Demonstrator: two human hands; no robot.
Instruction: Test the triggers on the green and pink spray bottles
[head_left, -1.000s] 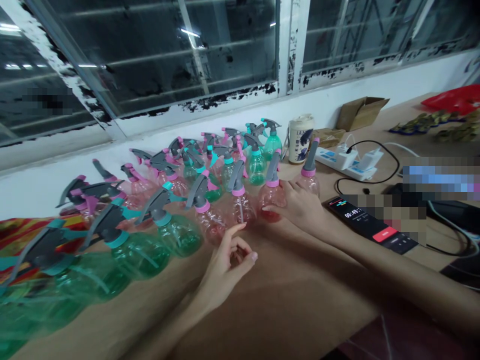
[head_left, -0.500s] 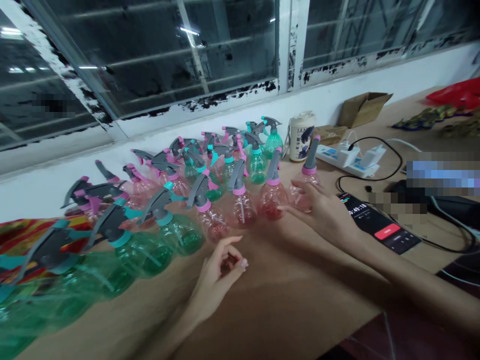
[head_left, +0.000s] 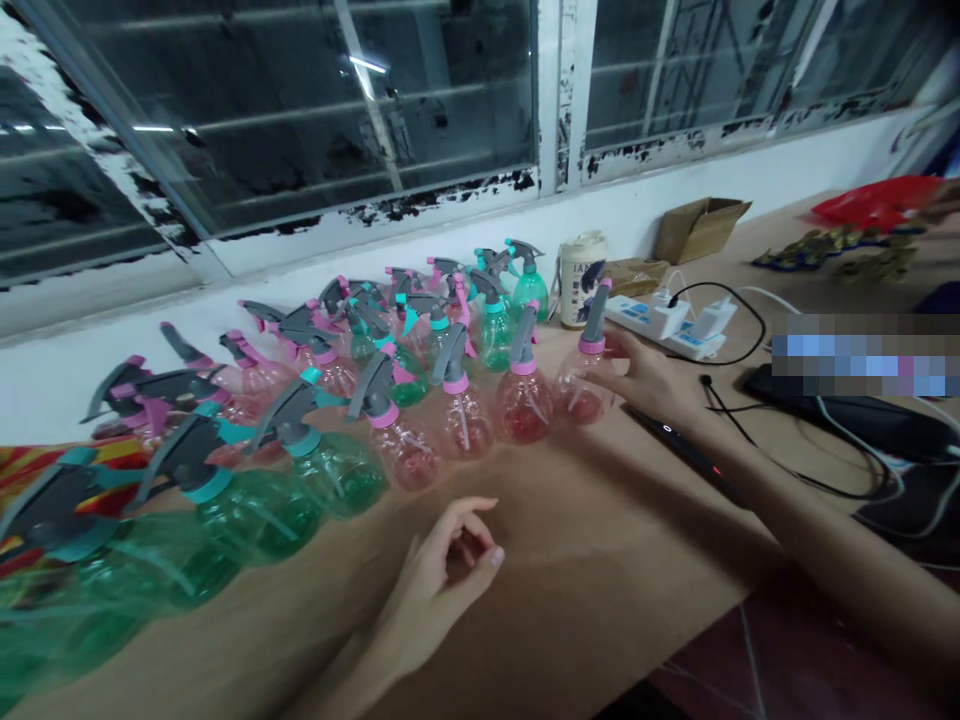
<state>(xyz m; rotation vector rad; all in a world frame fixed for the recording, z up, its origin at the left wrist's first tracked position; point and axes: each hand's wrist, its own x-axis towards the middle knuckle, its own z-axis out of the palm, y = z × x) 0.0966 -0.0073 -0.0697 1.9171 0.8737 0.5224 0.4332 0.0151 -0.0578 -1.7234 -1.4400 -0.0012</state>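
A pink-collared spray bottle with a clear pink body stands upright at the right end of the front row. My right hand is at its right side, fingers apart and not closed round it; whether the fingertips touch it I cannot tell. Left of it are more pink spray bottles, one nearest with a round body. My left hand hovers over the table in front of the row, loosely curled with thumb and index apart, holding nothing. Green spray bottles continue the row to the left.
Behind the front row, several more spray bottles stand along the wall. A patterned cup, a power strip with chargers, an open carton and cables lie to the right. A phone is partly hidden by my right forearm.
My right hand has drawn back rightward from the two rightmost pink bottles. My left hand has shifted slightly away from the row. The view has turned a little to the right.
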